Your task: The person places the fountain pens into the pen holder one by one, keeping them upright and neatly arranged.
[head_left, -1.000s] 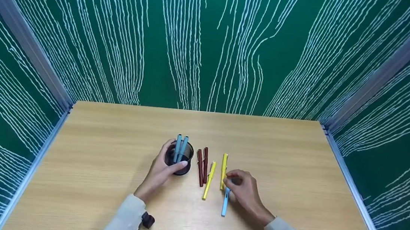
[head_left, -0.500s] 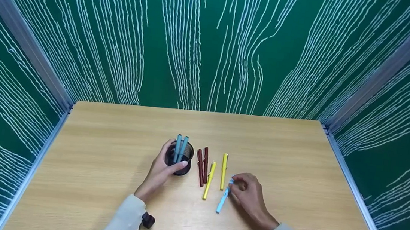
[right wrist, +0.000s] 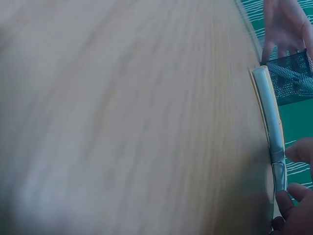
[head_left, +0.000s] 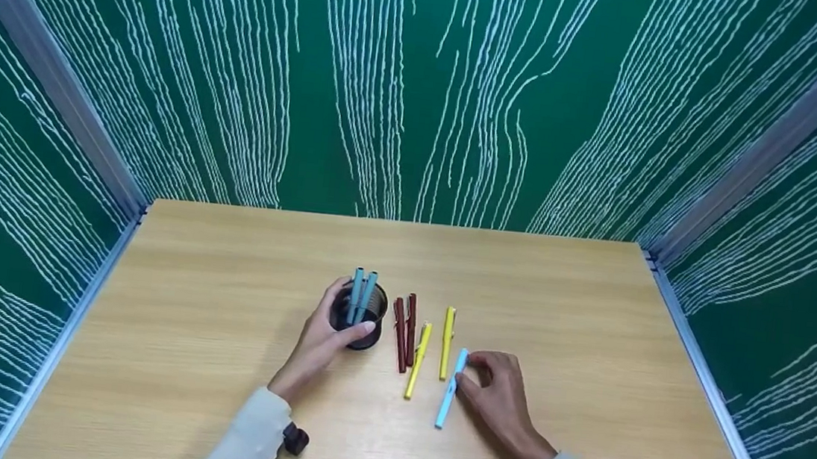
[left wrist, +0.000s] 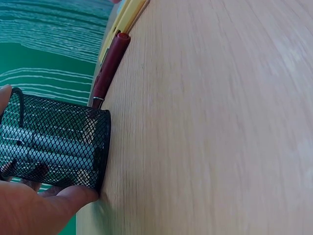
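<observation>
My left hand grips a black mesh pen cup, thumb across its front and fingers round its far side. Two blue pens stand in the cup; their shapes show through the mesh in the left wrist view. My right hand is at a light blue pen lying slanted on the table, its thumb and index fingertips against the pen's right side. The right wrist view also has the fingertips at the light blue pen's near end.
Two dark red pens lie just right of the cup. A yellow pen lies beside them, and another yellow pen left of the light blue one. Green panels with white wavy lines enclose the wooden table.
My right hand has moved a little right, shifting the light blue pen away from the yellow one and changing its slant. The pen's upper end is now uncovered. The left hand and cup stay put.
</observation>
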Tool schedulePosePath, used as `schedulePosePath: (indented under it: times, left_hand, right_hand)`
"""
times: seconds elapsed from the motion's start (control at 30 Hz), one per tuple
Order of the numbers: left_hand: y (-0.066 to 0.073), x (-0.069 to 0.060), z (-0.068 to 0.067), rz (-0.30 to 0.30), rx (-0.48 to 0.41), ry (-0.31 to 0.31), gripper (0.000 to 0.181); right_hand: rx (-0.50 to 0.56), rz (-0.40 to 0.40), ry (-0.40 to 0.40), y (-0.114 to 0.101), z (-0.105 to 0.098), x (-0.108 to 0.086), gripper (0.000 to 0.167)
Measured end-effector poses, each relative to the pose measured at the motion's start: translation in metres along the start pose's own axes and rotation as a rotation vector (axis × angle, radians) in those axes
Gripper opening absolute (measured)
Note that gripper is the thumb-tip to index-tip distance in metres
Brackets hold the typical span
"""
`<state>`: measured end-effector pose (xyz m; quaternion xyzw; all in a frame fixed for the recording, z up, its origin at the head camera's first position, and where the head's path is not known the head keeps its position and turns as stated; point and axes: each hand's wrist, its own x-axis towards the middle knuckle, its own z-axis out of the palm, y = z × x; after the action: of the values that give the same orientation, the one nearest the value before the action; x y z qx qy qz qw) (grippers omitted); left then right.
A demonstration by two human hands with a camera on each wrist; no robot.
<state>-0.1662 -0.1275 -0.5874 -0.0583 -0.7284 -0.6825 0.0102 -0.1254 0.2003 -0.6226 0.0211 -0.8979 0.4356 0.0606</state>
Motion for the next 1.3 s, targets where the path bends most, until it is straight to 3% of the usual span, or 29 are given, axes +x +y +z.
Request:
schedulePosePath:
  times: [0.17, 0.47, 0.87, 1.3]
  left_hand:
    - [-0.001, 0.001, 0.0, 0.0, -0.015, -0.005, 0.089]
    - [-0.001, 0.0, -0.002, -0.008, -0.014, -0.003, 0.09]
    - [-0.001, 0.001, -0.002, -0.026, 0.011, 0.003, 0.093]
    - [-0.004, 0.002, -0.002, 0.001, 0.021, -0.003, 0.091]
  right_hand:
    - [-0.011, 0.016, -0.009, 0.0, 0.003, -0.001, 0.034]
    - [-0.021, -0.044, 0.007, -0.003, 0.008, -0.001, 0.033]
    - [-0.025, -0.011, 0.018, 0.0, 0.01, 0.005, 0.037]
    - [-0.017, -0.076, 0.062, 0.012, 0.013, 0.004, 0.033]
